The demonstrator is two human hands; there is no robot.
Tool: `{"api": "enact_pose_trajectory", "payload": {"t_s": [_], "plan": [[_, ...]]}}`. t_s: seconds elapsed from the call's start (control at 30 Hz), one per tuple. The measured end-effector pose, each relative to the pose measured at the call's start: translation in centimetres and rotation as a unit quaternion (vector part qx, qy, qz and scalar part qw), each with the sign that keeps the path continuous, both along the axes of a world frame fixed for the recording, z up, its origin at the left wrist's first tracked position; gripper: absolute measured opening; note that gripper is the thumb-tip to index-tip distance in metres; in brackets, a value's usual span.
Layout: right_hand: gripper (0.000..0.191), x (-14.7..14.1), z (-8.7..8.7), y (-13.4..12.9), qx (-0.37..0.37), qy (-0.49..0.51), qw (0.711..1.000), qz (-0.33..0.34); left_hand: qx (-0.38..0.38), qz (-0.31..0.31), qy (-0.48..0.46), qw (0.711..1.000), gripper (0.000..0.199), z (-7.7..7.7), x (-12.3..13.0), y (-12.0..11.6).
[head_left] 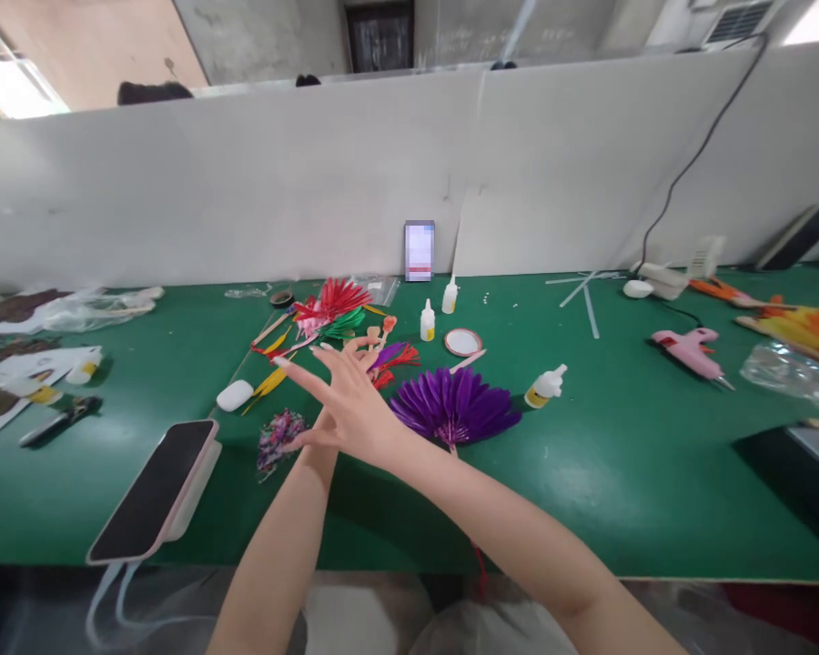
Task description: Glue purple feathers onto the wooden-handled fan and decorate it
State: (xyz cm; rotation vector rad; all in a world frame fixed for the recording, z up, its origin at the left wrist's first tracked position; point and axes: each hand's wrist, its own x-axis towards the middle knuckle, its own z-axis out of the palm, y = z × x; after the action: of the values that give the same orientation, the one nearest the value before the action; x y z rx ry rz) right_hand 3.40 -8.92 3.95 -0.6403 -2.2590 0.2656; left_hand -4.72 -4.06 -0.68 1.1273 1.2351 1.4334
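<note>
My right hand (355, 405) reaches across to the left over my left forearm, its fingers spread and nothing seen in them. Most of my left hand (365, 346) is hidden behind it; only some fingers show, by small wooden pieces, and I cannot tell whether they hold anything. A purple feather fan (454, 405) lies beside my right wrist. Just past the hands are a red feather fan (341, 300), green feathers (345, 325) and a red tassel (404, 357). A bundle of multicoloured shreds (279, 441) sits under my right thumb, with yellow feathers (269, 387) near the fingertips.
White glue bottles (546, 387) stand and lean around a small round dish (462, 342). A pink glue gun (692, 353) lies at right. A phone (154, 491) on a power bank is front left; another phone (419, 250) leans on the white partition (246, 182).
</note>
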Motion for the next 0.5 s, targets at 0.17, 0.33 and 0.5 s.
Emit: {"api": "enact_pose_trajectory", "payload": {"t_s": [0.17,0.33,0.5], "plan": [[0.043,5.0,-1.7,3.3,-0.014,0.110,0.978,-0.176,-0.020,-0.071,-0.030,0.997,0.029,0.3,-0.9,0.2],[0.018,9.1,-4.5,3.6,-0.223,0.174,0.953,-0.109,-0.057,-0.178,-0.041,0.982,0.029,1.7,0.1,-1.1],[0.018,8.8,-5.6,2.0,-0.355,0.235,0.900,-0.090,-0.069,-0.158,-0.034,0.984,0.023,2.1,0.8,-1.4]]}}
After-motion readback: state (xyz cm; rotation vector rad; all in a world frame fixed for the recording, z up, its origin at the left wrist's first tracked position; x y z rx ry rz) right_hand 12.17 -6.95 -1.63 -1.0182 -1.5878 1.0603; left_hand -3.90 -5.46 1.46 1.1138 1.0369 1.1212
